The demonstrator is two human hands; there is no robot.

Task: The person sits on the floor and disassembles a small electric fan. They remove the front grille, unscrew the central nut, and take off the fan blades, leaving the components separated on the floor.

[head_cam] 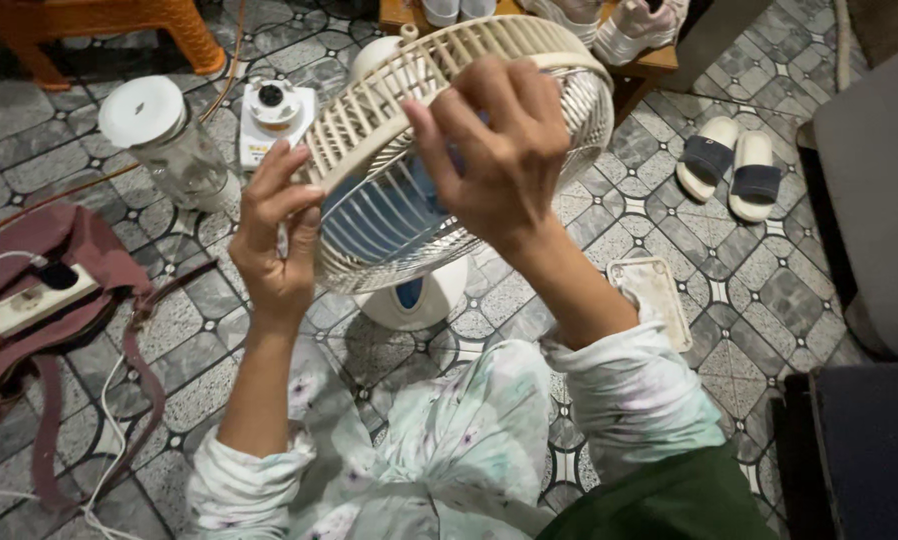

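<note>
A small cream desk fan stands on the tiled floor, its round base [409, 300] below me. Blue blades show through its wire grille [389, 200]. My left hand [274, 240] grips the grille's left rim, thumb and fingers pinching the edge. My right hand [499, 150] lies over the front of the grille near its top, fingers spread across the ribs. The fan head is tilted up toward me. My pale floral sleeves and clothing fill the bottom of the view.
A blender jar with a white lid [164, 145] and its white motor base [274, 115] stand at the back left. A maroon bag [59, 290] holds a power strip [34, 300] with white cables. Slippers [731, 170], an orange stool [99, 25], a wooden bench [649, 60] and dark furniture [869, 200] surround me.
</note>
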